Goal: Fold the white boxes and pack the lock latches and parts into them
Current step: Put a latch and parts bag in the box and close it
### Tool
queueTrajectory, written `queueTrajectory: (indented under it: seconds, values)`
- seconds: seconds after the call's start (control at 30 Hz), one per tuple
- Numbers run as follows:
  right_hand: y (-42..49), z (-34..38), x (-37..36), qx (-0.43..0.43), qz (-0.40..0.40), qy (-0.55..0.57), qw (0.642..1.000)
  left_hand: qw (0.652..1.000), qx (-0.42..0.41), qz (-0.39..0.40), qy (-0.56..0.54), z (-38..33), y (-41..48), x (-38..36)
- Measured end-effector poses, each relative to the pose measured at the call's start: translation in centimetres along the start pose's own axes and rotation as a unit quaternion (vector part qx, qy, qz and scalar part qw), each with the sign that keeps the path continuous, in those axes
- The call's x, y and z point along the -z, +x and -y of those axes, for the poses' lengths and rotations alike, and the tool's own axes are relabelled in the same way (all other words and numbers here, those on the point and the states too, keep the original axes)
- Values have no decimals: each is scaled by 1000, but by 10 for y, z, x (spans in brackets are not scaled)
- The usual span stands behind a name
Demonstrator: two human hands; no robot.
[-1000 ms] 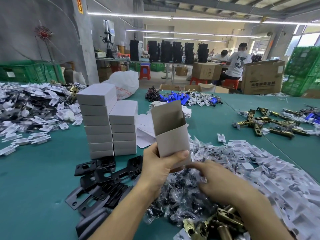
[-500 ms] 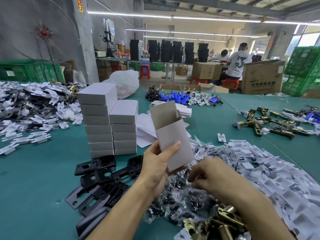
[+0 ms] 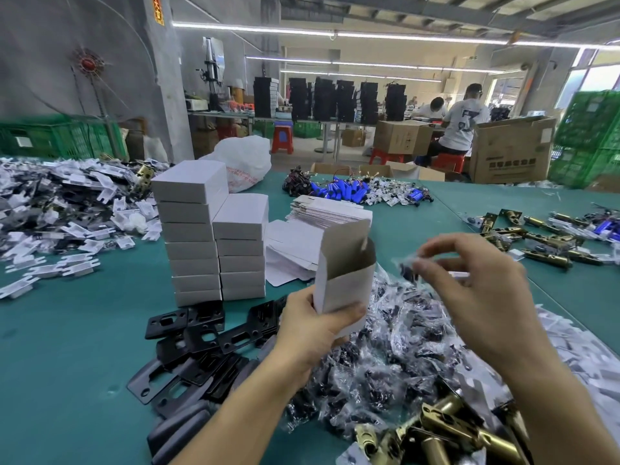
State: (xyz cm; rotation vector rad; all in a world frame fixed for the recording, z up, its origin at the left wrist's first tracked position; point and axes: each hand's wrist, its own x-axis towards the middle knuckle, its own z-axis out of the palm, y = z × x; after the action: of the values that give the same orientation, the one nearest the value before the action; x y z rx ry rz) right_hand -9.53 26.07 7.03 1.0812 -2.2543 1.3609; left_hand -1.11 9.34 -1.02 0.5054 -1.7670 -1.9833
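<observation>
Above bag pile: left hand (image 3: 312, 325) grips open box (image 3: 344, 283); right hand (image 3: 469, 283) pinches blurred, seemingly bagged part (image 3: 407, 268).

Bright overhead tube lights (image 3: 369, 35), motion-blurred right hand (image 3: 476, 297), bowed edges

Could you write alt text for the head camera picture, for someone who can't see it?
A person's left hand holds an open white box while the right hand pinches a small clear bag near its opening. On the green table lie bagged parts, black plates, brass latches and stacked boxes.
</observation>
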Motion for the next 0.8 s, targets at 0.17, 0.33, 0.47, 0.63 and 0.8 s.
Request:
queueTrajectory:
  seconds: [0.17,0.33,0.47,0.63,0.8]
  values:
    - [-5,24,2,82,-21,77,993,995,-8,82,54,1,-5,-5]
    - [-9,21,-14,123,-32,40,991,993,2,107,48,-1,-6,-5]
    - [-11,17,-25,116,-52,34,991,990,20,129,43,-2,-8,-3]
    - [-9,13,-29,128,-62,35,989,989,25,142,45,-5,-9,-4]
    - [-7,5,-27,162,-161,2,974,988,29,136,68,-4,-8,-2]
